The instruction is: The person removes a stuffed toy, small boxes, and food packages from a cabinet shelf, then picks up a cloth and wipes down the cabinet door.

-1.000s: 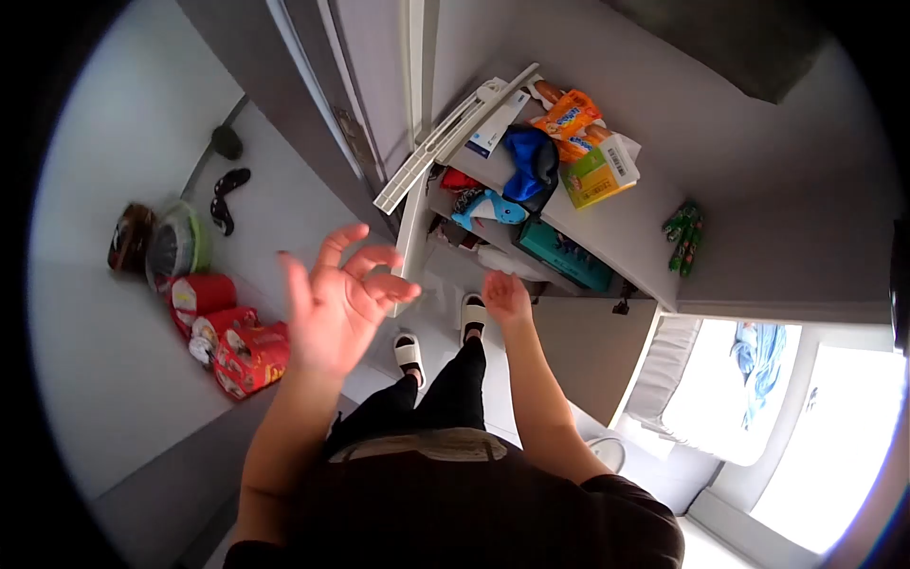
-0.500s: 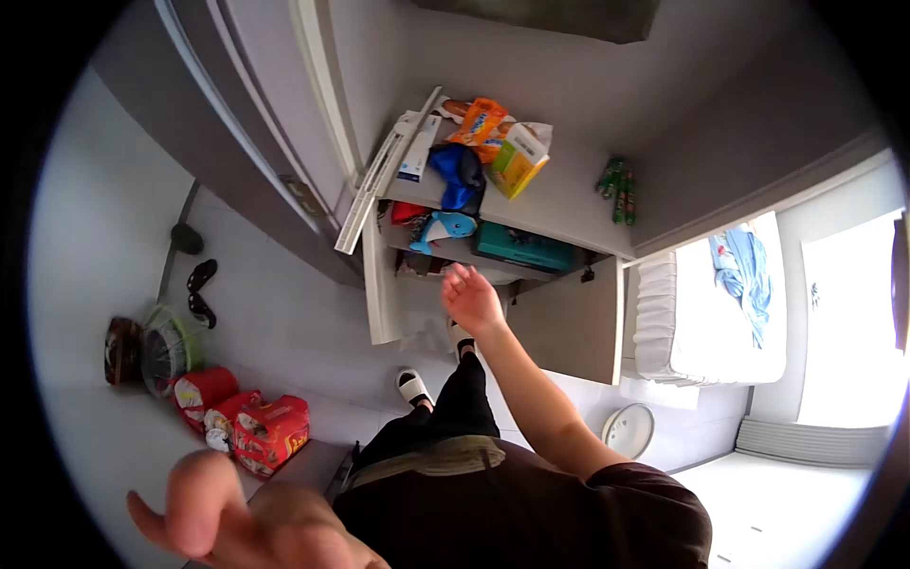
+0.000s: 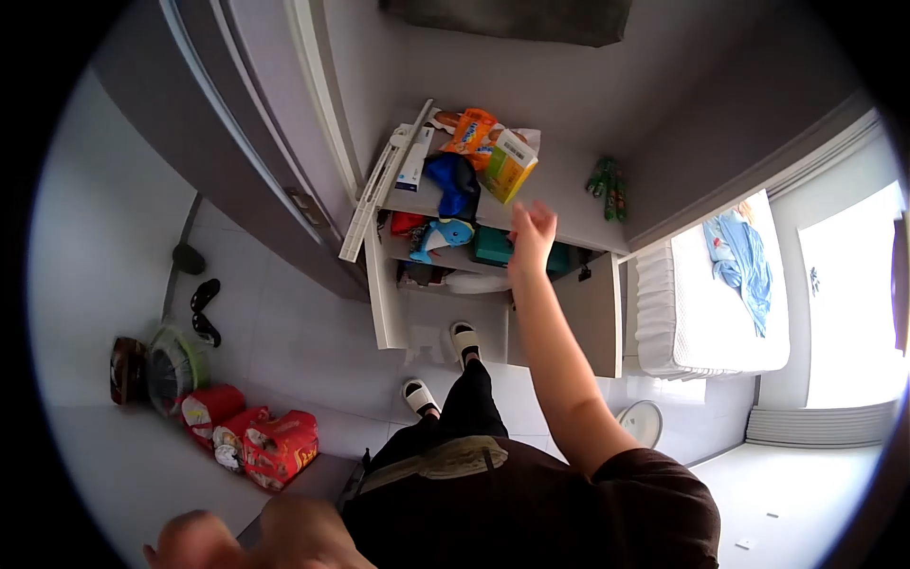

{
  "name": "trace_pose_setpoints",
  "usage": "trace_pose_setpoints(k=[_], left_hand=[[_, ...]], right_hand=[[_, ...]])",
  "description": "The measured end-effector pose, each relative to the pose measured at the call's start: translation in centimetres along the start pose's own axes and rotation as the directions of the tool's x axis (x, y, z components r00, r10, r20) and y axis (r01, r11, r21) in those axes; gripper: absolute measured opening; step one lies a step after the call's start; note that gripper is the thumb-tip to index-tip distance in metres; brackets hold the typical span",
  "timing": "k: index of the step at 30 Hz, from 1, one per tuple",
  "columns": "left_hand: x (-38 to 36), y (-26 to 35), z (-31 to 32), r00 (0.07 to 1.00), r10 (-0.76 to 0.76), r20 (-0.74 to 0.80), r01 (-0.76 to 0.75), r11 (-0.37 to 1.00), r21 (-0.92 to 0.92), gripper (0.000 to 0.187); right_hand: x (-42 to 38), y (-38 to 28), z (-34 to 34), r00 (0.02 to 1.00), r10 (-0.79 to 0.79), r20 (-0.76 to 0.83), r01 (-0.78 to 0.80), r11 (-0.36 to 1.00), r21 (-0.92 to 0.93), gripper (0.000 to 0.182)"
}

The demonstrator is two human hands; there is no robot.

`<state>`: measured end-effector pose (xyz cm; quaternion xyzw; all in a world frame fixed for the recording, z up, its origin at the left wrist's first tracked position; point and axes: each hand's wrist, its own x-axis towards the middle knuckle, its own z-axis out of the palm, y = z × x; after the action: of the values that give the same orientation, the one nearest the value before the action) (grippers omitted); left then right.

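Note:
My right hand (image 3: pixel 533 235) reaches out in front of the cabinet, its fingers apart and nothing visible in them. It covers part of a teal box (image 3: pixel 493 246) on the lower shelf. Just above the fingertips, a yellow and white box (image 3: pixel 510 166) stands on the upper shelf beside orange packets (image 3: pixel 471 131) and a blue and black cloth item (image 3: pixel 453 185). A blue shark-shaped plush (image 3: pixel 445 237) lies left of the teal box. At the bottom left edge, my left hand (image 3: pixel 261 539) is close to the camera, partly cut off and blurred, fingers loosely bent and apart, holding nothing visible.
Cabinet doors stand open on the left (image 3: pixel 384 303) and right (image 3: pixel 592 318). Long white slatted strips (image 3: pixel 384 185) lean at the left. Green-wrapped items (image 3: pixel 607 188) lie at the shelf's right. Red packages (image 3: pixel 280 446) and a basin (image 3: pixel 175 370) are on the left; a bed (image 3: pixel 701 313) is right.
My right hand has moved right and up, from before the left part of the lower opening to in front of the teal box. My left hand has dropped toward the bottom edge.

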<state>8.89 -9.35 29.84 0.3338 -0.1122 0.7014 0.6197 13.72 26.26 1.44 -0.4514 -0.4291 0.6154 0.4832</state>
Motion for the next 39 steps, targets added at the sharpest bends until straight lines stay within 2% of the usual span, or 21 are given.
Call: trace_pose_setpoints(k=[2, 3, 5, 6, 8, 9, 11, 12, 14, 16, 18, 19, 22, 24, 28, 29, 30, 31, 32, 33, 39], left_hand=[[0.1, -0.1, 0.2, 1.0, -0.019, 0.013, 0.019, 1.0, -0.013, 0.042], [0.2, 0.0, -0.1, 0.996, -0.063, 0.068, 0.064, 0.998, -0.008, 0.042], [1.1, 0.6, -1.2, 0.967, -0.167, 0.194, 0.166, 0.986, 0.02, 0.044], [1.8, 0.8, -2.0, 0.936, -0.226, 0.27, 0.222, 0.974, 0.045, 0.045], [0.3, -1.2, -2.6, 0.971, -0.106, 0.216, 0.127, 0.988, -0.085, 0.046], [-0.5, -2.2, -2.9, 0.981, -0.045, 0.187, 0.073, 0.987, -0.146, 0.046], [0.7, -3.1, -4.2, 0.99, 0.133, -0.041, -0.114, 0.943, 0.312, 0.063], [1.0, -3.2, -5.1, 0.958, 0.262, -0.121, -0.16, 0.83, 0.534, 0.078], [0.5, -2.2, -9.0, 0.928, 0.276, -0.249, 0.022, 0.627, 0.779, 0.068], [-0.4, -2.0, -12.6, 0.794, 0.36, -0.49, 0.293, 0.481, 0.827, 0.068], [-2.1, -2.3, -16.9, 0.649, 0.383, -0.658, 0.502, 0.435, 0.748, 0.079], [-3.1, -2.8, -18.5, 0.647, 0.387, -0.657, 0.502, 0.432, 0.749, 0.079], [-6.8, -4.2, -23.1, 0.691, 0.557, -0.461, 0.646, -0.189, 0.739, 0.099], [-8.1, -5.3, -24.2, 0.641, 0.615, -0.459, 0.616, -0.057, 0.785, 0.102], [-9.7, -5.2, -24.9, 0.435, 0.718, -0.543, 0.606, 0.212, 0.766, 0.089], [-10.6, -4.7, -25.5, 0.479, 0.742, -0.468, 0.636, 0.074, 0.768, 0.081], [-10.8, -4.4, -25.0, 0.475, 0.75, -0.46, 0.636, 0.069, 0.769, 0.081], [-10.9, -4.1, -24.4, 0.507, 0.722, -0.471, 0.627, 0.067, 0.776, 0.08], [-11.1, -3.9, -23.9, 0.538, 0.691, -0.482, 0.618, 0.065, 0.783, 0.078], [-12.0, -3.7, -24.3, 0.568, 0.685, -0.455, 0.637, -0.017, 0.77, 0.077], [-13.7, -2.9, -22.1, 0.524, 0.585, -0.619, 0.656, 0.186, 0.731, 0.075]], right_hand=[[1.4, -2.8, 1.4, 0.982, -0.19, -0.02, 0.179, 0.952, -0.25, 0.071], [2.3, -2.9, 1.8, 0.982, -0.186, -0.021, 0.174, 0.951, -0.254, 0.071], [4.2, -3.4, 2.4, 0.879, -0.465, 0.104, 0.446, 0.725, -0.524, 0.084], [5.4, -3.5, 2.3, 0.871, -0.484, 0.091, 0.456, 0.725, -0.517, 0.084], [7.2, -2.5, 1.9, 0.902, -0.337, 0.269, 0.425, 0.587, -0.689, 0.058], [6.9, -2.8, 1.7, 0.901, -0.342, 0.267, 0.428, 0.593, -0.682, 0.058], [5.5, -3.2, 0.8, 0.921, -0.305, 0.242, 0.389, 0.741, -0.548, 0.041], [5.4, -1.9, 0.3, 0.854, -0.468, 0.228, 0.52, 0.746, -0.416, 0.036], [1.0, -4.2, -0.1, 0.884, -0.4, 0.242, 0.468, 0.765, -0.442, 0.033], [-2.2, -4.1, -0.4, 0.848, -0.394, 0.355, 0.527, 0.704, -0.477, 0.03], [-5.4, -3.3, -0.3, 0.764, -0.34, 0.549, 0.579, 0.737, -0.349, 0.029], [-7.1, -3.5, 0.0, 0.728, -0.28, 0.626, 0.555, 0.777, -0.298, 0.029], [-11.7, -5.1, 1.6, 0.611, -0.119, 0.782, 0.451, 0.865, -0.22, 0.031], [-13.6, -5.6, 2.8, 0.49, -0.173, 0.855, 0.502, 0.857, -0.114, 0.033], [-12.4, -4.2, 5.2, 0.198, -0.09, 0.976, 0.347, 0.938, 0.016, 0.042], [-11.5, -3.5, 6.2, 0.294, 0.013, 0.956, 0.117, 0.992, -0.05, 0.041], [-9.7, -2.5, 7.5, 0.457, 0.085, 0.885, 0.175, 0.967, -0.183, 0.037], [-7.8, 0.3, 9.2, 0.64, -0.114, 0.76, 0.318, 0.94, -0.127, 0.021], [-6.3, 0.2, 10.1, 0.695, -0.252, 0.673, 0.544, 0.796, -0.265, 0.016], [-3.9, 2.2, 11.0, 0.654, -0.354, 0.669, 0.714, 0.58, -0.392, 0.023], [-1.3, 5.4, 15.3, 0.651, -0.271, 0.709, 0.755, 0.325, -0.569, 0.07]])
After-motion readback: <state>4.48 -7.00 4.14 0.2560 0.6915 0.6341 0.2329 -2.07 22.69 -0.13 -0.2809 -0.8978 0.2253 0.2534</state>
